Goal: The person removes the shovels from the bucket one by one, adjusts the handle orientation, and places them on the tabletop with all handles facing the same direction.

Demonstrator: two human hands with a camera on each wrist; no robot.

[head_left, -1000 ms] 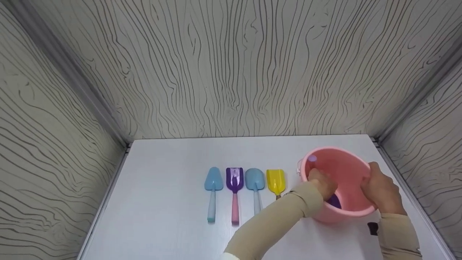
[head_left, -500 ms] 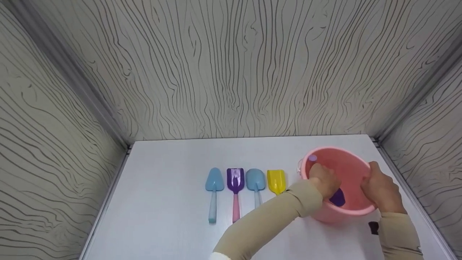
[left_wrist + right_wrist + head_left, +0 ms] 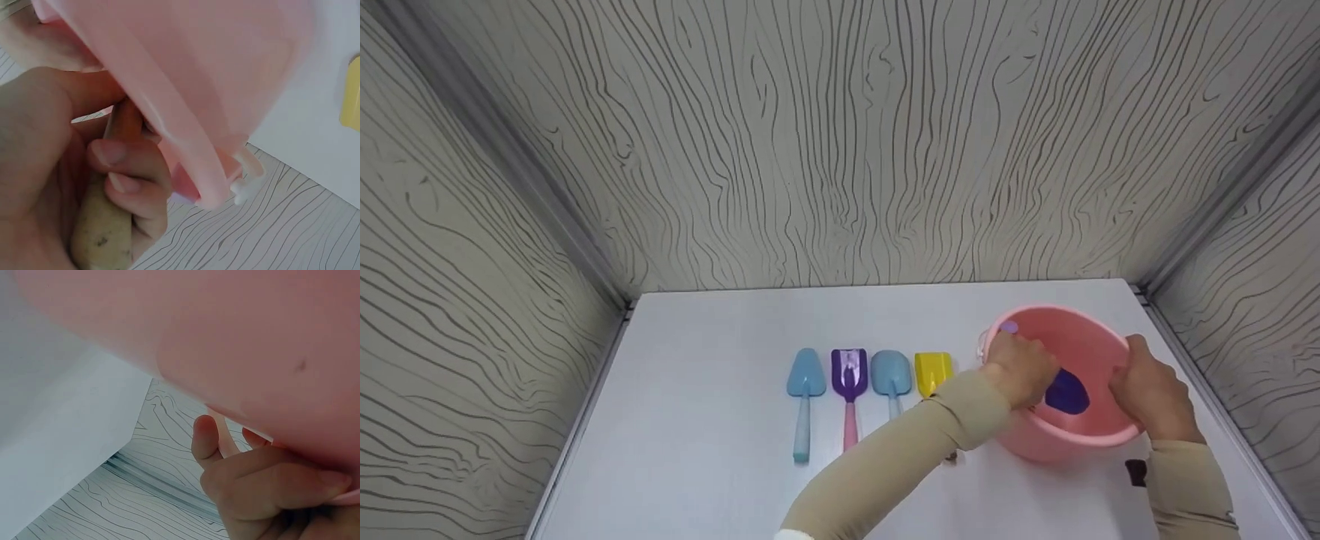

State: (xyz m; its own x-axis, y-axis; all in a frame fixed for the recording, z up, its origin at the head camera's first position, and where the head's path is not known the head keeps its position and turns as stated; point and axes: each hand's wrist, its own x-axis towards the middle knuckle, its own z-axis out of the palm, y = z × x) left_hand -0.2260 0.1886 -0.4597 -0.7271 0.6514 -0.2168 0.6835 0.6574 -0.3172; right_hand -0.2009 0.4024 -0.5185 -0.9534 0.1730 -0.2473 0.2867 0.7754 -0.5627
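Note:
The pink bucket (image 3: 1087,337) leans tilted at the right of the white table, its mouth facing me. My right hand (image 3: 1155,390) grips its right rim; in the right wrist view the fingers (image 3: 270,489) curl at the rim. My left hand (image 3: 1020,367) is at the left side of the bucket's mouth, its fingers curled round the yellowish handle (image 3: 104,225) of a toy shovel. Inside the bucket, just past that hand, shows a dark purple blade (image 3: 1066,391). A lilac tip (image 3: 1009,328) sits at the inner left rim.
Left of the bucket lie a light blue pointed trowel (image 3: 806,375), a purple shovel (image 3: 850,375) with a pink handle, a light blue rounded shovel (image 3: 891,373) and a yellow shovel (image 3: 933,373). My left sleeve covers some handles. A small black piece (image 3: 1136,472) lies beside the right sleeve.
My left hand has shifted slightly left and up toward the bucket's rim, and the purple blade has risen and shows more. The right hand and bucket have stayed in place.

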